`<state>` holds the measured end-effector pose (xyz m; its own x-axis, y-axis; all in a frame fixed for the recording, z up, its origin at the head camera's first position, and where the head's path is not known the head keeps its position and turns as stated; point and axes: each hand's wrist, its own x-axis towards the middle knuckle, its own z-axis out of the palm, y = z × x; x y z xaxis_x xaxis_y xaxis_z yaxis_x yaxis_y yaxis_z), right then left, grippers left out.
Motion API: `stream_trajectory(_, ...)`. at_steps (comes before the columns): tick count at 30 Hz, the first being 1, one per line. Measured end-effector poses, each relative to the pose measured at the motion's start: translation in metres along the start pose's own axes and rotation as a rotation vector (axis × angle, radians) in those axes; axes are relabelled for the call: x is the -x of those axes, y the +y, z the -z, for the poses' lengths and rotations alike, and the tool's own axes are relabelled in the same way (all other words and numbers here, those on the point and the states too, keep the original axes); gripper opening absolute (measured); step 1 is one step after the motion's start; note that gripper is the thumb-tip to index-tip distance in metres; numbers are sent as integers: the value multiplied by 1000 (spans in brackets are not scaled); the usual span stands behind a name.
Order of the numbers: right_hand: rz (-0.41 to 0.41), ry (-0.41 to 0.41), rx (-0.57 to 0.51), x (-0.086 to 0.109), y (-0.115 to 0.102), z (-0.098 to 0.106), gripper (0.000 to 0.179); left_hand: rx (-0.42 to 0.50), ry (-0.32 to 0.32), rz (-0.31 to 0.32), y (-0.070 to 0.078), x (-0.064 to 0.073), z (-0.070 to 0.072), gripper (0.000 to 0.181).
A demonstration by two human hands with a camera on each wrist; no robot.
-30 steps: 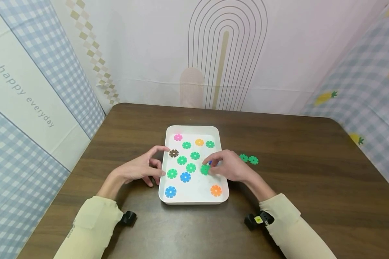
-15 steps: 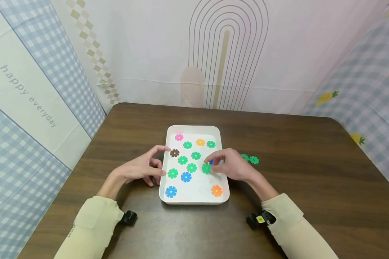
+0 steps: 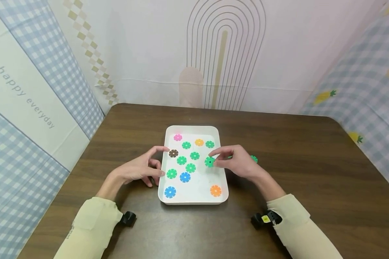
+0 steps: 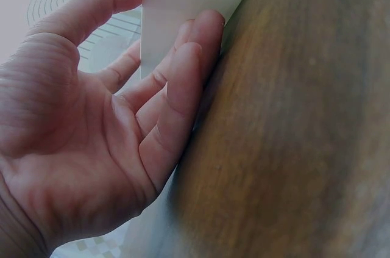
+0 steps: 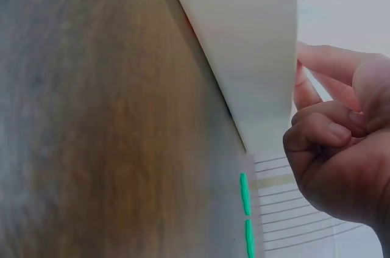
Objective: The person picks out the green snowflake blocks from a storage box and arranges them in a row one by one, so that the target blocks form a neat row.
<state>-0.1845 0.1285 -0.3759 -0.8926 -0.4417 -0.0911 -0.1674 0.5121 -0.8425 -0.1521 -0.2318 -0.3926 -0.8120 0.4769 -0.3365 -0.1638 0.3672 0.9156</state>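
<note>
A shallow white tray (image 3: 199,194) holds several notched plastic snowflake discs, mostly green, with blue, orange, pink and brown ones among them. At its left side my left hand (image 3: 137,168) touches the rim with thumb and index finger. In the left wrist view the other fingers bend loosely against the tray's outer wall (image 4: 177,2). Over the tray's right side, my right hand (image 3: 238,162) pinches a green snowflake disc (image 3: 208,162) between thumb and index finger; its centre shows dark. In the right wrist view these fingertips are hidden behind the tray wall (image 5: 244,32).
Outside the tray on the right, a green disc (image 3: 254,158) lies on the brown table (image 3: 304,158), partly behind my right hand. Two green discs appear edge-on in the right wrist view, the nearer one (image 5: 245,194) by the tray corner. Printed cloth hangs behind the table.
My right hand has shifted slightly right and away from me, and the green disc has moved with it. The blue piece beside the fingers is now covered. My left hand stays put.
</note>
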Motion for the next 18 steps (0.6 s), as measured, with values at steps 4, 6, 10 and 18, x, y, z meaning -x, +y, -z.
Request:
stream_trajectory(4, -20, 17, -26, 2, 1, 5, 24, -5, 4, 1, 0, 1, 0, 82)
stream_trajectory(6, -31, 25, -31, 4, 2, 7, 24, -4, 0, -5, 0, 2, 0, 83)
stream_trajectory(10, -46, 44, -38, 8, 3, 13, 26, -4, -6, -15, -1, 2, 0, 83)
stream_trajectory(18, -73, 106, -48, 21, 14, 32, 29, -5, -3, -8, 1, 1, -1, 83)
